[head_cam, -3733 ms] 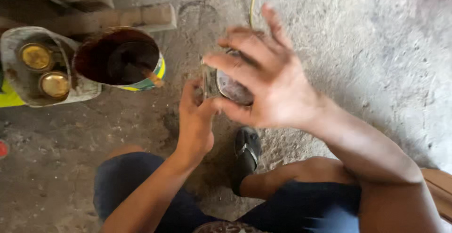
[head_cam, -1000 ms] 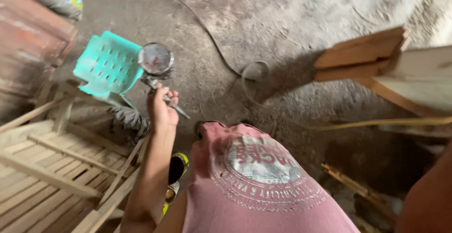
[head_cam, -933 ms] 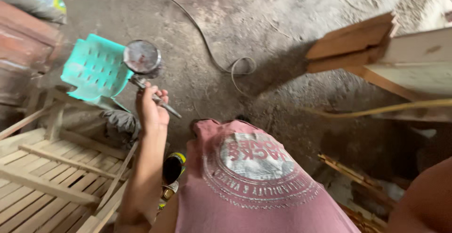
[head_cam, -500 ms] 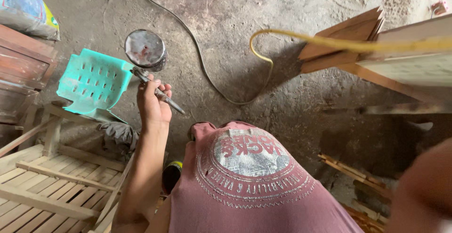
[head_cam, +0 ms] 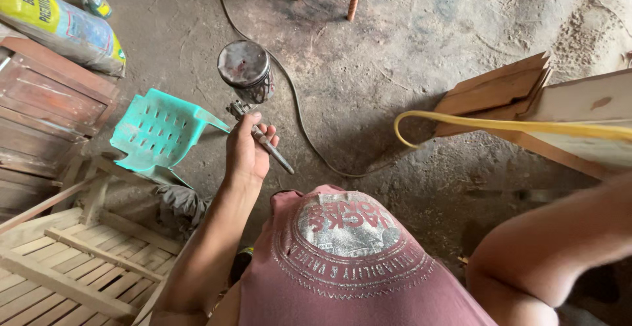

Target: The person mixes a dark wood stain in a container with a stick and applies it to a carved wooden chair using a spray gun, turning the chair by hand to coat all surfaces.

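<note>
Spray gun's up in the air now, not down by the paint tins

Left hand [head_cam: 245,155] is clenched on the grip of the metal spray gun with its dented round cup [head_cam: 247,72], held over the dirt floor [head_cam: 408,49]. It was crouched-over work seconds ago; now the view's standing. Right hand is out of frame, can't tell. Open floor ahead; turquoise plastic chair [head_cam: 158,135] just left, yellow hose [head_cam: 487,124] and wooden boards [head_cam: 500,89] to the right.

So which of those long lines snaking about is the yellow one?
The yellow hose looping past the wooden boards on the right. The other one, a dark cable, lies on the floor beyond the spray gun in the left hand.
</note>
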